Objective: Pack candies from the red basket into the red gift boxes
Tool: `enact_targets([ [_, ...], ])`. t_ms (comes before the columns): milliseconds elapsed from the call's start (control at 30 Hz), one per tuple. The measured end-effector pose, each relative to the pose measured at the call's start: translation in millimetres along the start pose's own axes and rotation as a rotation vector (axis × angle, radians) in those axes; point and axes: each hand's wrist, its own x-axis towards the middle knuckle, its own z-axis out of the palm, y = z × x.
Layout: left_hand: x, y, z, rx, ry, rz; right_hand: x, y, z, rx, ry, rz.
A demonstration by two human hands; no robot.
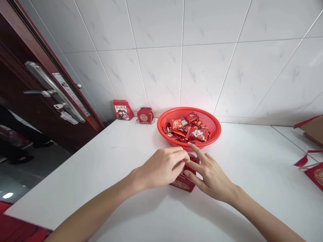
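Observation:
A small red candy box (182, 184) with a gold round emblem stands on the white table, partly hidden under both hands. My left hand (166, 166) has its fingers curled at the top of the box, the fingertips close to those of the other hand. From the right, my right hand (210, 171) grips the box's upper part between thumb and fingers, the index finger stretched out towards the basket. Just behind is a red plastic basket (217, 129) holding several red-wrapped candies (198, 133).
By the tiled wall stand a red box with a printed couple (122, 110) and a closed red box with a string handle (145, 116). At the right edge lie another red box (316, 174) and an open cardboard box (313, 134). A door (58, 90) is left; a person's legs (25, 134) show beyond.

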Motion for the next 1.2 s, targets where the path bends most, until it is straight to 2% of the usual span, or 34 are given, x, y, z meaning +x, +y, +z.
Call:
enact_targets([
  [133,6.0,-4.1,-9.3,0.102,-0.194,-0.03,0.1,0.2,0.3,0.036,0.039,-0.001],
  [300,0.9,-9.7,-12.0,0.129,-0.311,-0.109,-5.6,1.8,-8.8,0.187,0.085,0.089],
  [367,-3.7,-14.0,-10.3,0.129,-0.346,-0.142,-7.1,3.4,-17.3,0.295,0.037,0.153],
  [533,-14.3,-17.8,-5.6,0.15,-0.381,-0.222,-8.0,12.1,-33.2,0.485,-0.212,0.258],
  [767,-19.6,-1.4,-10.5,0.138,-0.51,-0.407,-11.1,19.7,-23.1,0.589,-0.345,0.298],
  [933,-14.9,-6.5,-6.7,0.155,-0.456,-0.397,-11.7,22.3,-22.2,0.583,-0.376,0.347],
  [1067,-11.0,-12.8,-0.9,0.173,-0.401,-0.372,-10.4,25.3,-29.0,0.536,-0.342,0.376],
  [1200,-13.8,-13.3,-3.0,0.168,-0.401,-0.346,-6.7,25.4,-36.7,0.518,-0.268,0.373],
])
